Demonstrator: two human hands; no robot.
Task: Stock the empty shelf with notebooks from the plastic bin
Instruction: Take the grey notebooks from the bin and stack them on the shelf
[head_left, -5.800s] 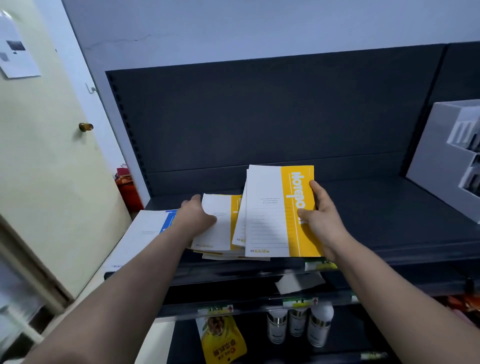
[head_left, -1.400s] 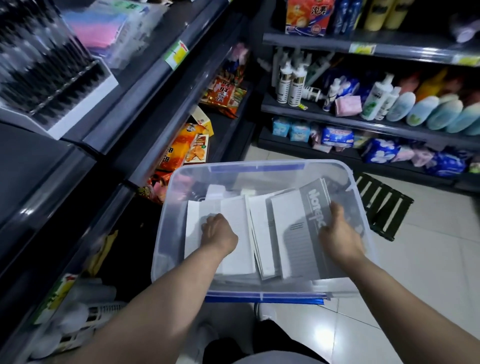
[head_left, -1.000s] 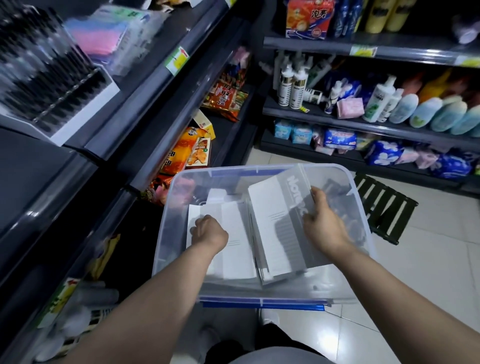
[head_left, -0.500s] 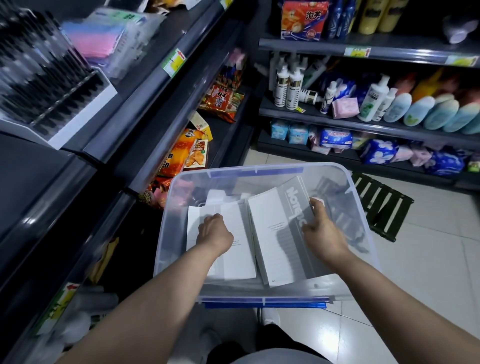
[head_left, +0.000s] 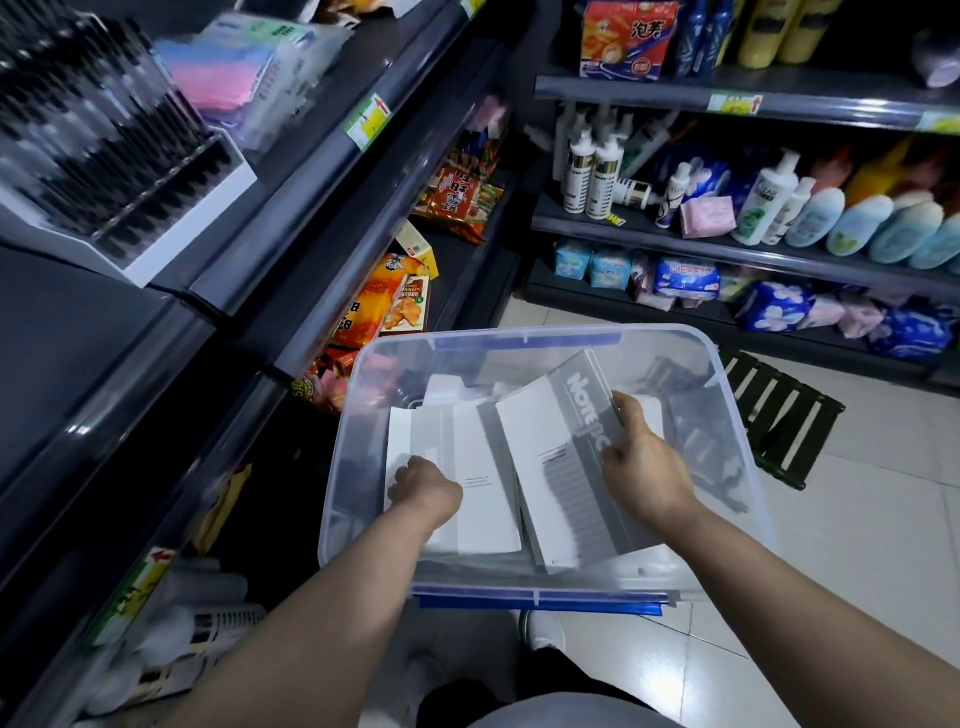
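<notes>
Both arms down in the plastic bin (head_left: 540, 338): my left hand (head_left: 428, 486) closed on the near-left white notebooks (head_left: 483, 499), my right hand (head_left: 641, 467) pinching the grey notebook (head_left: 566, 467) at the bin's middle, tilted up. Picking step, I'd say; next, lift them clear to the dark shelf (head_left: 67, 332) beyond the bin's left wall.

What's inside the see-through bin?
The bin holds grey and white notebooks. Both hands are in it: the left hand and right hand each grip some. Anything beneath the notebooks is covered.
</notes>
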